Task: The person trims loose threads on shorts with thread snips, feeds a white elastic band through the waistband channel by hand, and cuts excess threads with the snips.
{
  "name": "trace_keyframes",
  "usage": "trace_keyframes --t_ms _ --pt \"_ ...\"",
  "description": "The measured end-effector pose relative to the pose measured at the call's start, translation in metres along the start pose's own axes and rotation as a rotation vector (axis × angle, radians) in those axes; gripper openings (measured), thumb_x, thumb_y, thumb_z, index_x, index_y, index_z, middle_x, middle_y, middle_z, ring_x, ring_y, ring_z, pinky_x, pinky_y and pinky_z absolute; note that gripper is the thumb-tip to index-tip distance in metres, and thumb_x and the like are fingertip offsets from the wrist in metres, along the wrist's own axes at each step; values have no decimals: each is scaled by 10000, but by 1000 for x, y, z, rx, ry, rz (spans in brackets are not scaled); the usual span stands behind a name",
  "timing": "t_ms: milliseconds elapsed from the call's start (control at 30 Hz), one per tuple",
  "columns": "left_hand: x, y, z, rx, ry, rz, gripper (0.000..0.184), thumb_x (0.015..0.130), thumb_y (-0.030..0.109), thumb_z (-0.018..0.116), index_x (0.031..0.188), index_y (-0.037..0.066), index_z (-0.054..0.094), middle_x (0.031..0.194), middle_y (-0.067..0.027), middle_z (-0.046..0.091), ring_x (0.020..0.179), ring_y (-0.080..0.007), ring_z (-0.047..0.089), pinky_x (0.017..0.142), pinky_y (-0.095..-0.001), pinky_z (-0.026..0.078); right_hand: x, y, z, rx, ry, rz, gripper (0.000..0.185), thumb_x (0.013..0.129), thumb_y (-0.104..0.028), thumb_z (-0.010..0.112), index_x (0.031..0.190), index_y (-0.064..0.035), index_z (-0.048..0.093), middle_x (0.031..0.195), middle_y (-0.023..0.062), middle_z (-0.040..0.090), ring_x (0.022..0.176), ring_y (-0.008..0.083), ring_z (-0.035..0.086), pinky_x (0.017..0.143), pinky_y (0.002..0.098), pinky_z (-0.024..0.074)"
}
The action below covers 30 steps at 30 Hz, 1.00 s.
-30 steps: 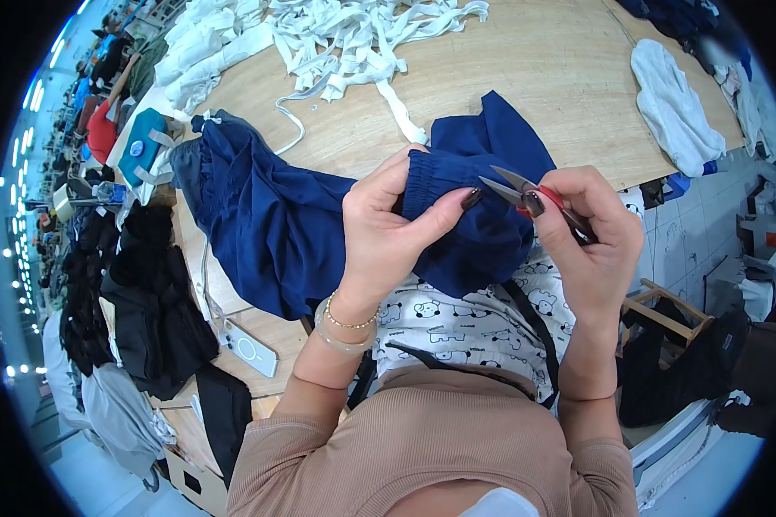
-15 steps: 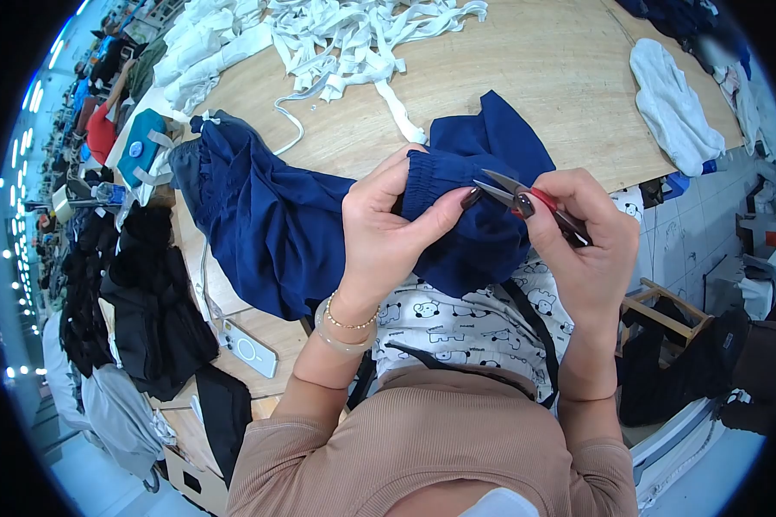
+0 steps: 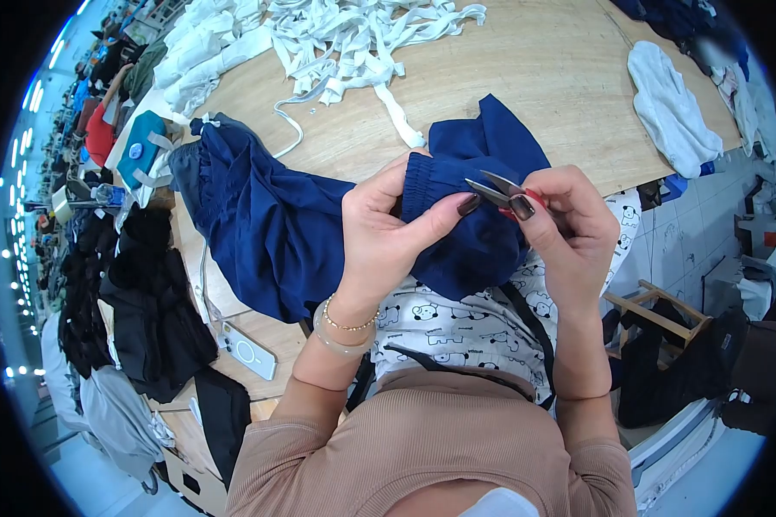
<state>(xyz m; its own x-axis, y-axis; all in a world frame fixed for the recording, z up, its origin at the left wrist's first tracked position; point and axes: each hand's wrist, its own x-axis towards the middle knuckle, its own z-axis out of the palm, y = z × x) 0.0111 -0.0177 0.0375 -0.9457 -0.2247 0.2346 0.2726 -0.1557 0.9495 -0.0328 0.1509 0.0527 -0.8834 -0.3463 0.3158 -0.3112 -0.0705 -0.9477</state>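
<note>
A navy blue garment (image 3: 263,215) with a gathered elastic edge lies over the table's near edge and my lap. My left hand (image 3: 384,224) pinches that gathered edge, thumb on top and the fingers hidden behind the cloth. My right hand (image 3: 573,228) grips small scissors (image 3: 497,191) with red handles. Their blades are parted and point left, just above the cloth near my left thumb. I cannot tell whether a thread lies between the blades.
White fabric strips (image 3: 353,52) are heaped at the table's back. A phone (image 3: 248,349) and black garments (image 3: 155,302) lie to the left. A pale grey cloth piece (image 3: 674,108) rests at the right edge, above a wooden stool (image 3: 660,314). Another person in red (image 3: 99,133) is far left.
My right hand has moved slightly left and down, bringing the scissors nearer my left thumb. My left hand keeps its pinch on the garment almost unmoved.
</note>
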Motion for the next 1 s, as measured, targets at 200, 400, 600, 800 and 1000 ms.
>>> trace_keyframes --t_ms 200,400,600,800,1000 --pt "1 -2 2 78 20 -44 139 775 -27 688 908 -56 661 860 -32 647 757 -61 571 706 -187 455 0 -3 4 -118 124 -225 105 817 -20 657 892 15 593 816 35 582 654 30 503 561 143 361" --pt "1 -4 -1 23 25 -109 141 767 -20 693 902 -48 666 886 -42 631 814 -76 564 735 -197 450 17 -9 1 -2 72 101 184 809 -30 669 973 7 594 739 -29 532 659 17 439 579 144 366" --pt "8 -13 -3 114 -85 63 195 716 30 737 891 -34 679 1182 -91 511 985 -142 519 844 -242 428 20 -2 5 -14 -30 186 110 846 -81 656 856 21 614 679 -35 535 638 18 431 567 160 367" --pt "10 -15 0 297 -113 300 253 696 101 753 908 -18 685 1310 -115 485 1183 -290 481 954 -372 387 24 1 7 72 16 218 130 866 -103 640 866 23 608 722 -37 548 679 16 466 607 155 385" --pt "7 -8 -1 110 -82 151 192 719 -22 703 910 -32 683 1005 -128 646 905 -195 608 788 -273 473 22 0 -1 26 -73 306 116 870 -96 626 890 16 601 753 -31 573 719 16 513 666 154 411"
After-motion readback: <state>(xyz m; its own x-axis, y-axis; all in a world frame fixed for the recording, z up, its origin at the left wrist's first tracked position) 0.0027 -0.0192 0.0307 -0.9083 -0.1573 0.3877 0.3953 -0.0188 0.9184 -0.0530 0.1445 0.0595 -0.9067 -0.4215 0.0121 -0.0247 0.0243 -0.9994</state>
